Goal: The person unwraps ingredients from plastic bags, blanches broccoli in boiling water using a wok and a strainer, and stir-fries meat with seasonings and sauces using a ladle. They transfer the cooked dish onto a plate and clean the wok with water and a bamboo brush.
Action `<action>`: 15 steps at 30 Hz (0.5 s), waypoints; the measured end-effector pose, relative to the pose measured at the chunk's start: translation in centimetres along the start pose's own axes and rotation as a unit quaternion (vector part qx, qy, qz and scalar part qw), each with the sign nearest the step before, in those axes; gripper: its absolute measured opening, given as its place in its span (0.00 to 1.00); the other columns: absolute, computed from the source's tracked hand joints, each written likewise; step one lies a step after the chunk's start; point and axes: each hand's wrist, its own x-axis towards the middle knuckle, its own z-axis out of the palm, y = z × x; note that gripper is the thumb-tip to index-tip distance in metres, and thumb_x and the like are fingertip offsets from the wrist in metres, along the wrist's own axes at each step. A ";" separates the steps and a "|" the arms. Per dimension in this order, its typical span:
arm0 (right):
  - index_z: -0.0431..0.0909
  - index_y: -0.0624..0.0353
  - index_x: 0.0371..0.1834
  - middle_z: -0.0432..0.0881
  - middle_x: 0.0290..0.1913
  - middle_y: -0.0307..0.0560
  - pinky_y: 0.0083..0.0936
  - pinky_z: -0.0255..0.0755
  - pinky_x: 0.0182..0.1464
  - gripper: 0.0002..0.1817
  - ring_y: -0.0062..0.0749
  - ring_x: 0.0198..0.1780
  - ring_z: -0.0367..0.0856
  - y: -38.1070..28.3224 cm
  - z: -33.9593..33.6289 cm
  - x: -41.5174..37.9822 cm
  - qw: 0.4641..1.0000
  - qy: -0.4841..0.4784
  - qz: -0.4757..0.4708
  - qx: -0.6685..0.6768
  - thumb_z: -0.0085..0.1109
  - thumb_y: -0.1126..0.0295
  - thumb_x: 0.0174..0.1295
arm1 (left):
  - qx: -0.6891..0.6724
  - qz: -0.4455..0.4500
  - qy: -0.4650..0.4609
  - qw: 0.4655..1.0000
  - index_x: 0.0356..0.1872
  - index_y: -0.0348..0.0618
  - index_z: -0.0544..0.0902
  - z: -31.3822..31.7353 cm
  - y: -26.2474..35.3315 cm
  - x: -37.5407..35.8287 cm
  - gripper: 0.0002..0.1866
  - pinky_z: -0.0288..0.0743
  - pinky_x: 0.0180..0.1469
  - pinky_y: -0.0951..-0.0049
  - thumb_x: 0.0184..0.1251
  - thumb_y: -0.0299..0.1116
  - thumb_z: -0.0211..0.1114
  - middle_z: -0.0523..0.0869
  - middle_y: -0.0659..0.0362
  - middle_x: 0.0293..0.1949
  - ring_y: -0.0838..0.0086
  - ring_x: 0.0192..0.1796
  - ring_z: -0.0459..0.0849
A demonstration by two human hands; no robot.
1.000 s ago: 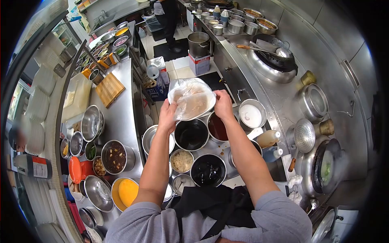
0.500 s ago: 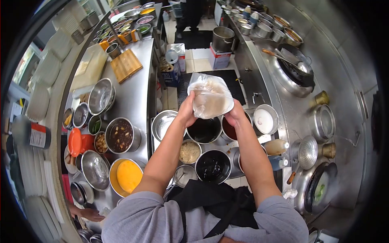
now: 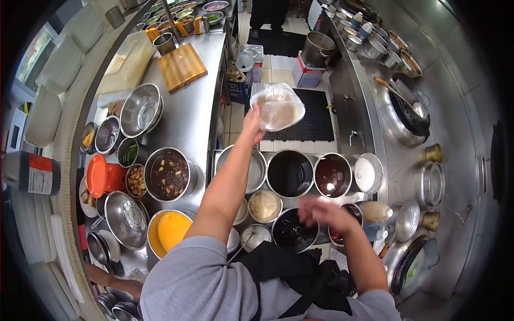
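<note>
My left hand (image 3: 254,126) grips the near left edge of a plastic-wrapped container (image 3: 277,107), held out above the floor beyond the pots. Pale tan contents show dimly through its clear, wrinkled film. My right hand (image 3: 327,215) is off the container, smeared by motion, and holds nothing I can make out. It hovers over the pot of dark liquid (image 3: 289,235), near the pot of reddish-brown sauce (image 3: 333,176). Between my arms are a bowl of pale paste (image 3: 265,206) and a large pot of black liquid (image 3: 290,172).
On the left counter are a wooden board (image 3: 182,67), a pot of dark broth (image 3: 168,174), a yellow-filled pot (image 3: 170,230) and steel bowls (image 3: 140,109). To the right are woks (image 3: 399,120), a strainer (image 3: 408,220) and squeeze bottles (image 3: 376,211). Another person's arm (image 3: 112,281) reaches in at lower left.
My right hand has let go of the wrapped container and dropped back toward me over the pots. My left hand alone now holds it, slightly higher. The view has shifted.
</note>
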 end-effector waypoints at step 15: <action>0.71 0.65 0.68 0.83 0.57 0.50 0.32 0.58 0.71 0.30 0.35 0.63 0.75 0.0 6.2 -8.4 0.983 0.001 0.181 -0.005 0.42 0.51 0.77 | -0.167 -0.034 0.231 0.958 0.69 0.39 0.65 -23.2 -1.1 17.8 0.29 0.71 0.63 0.40 0.64 0.28 0.50 0.74 0.46 0.66 0.51 0.64 0.76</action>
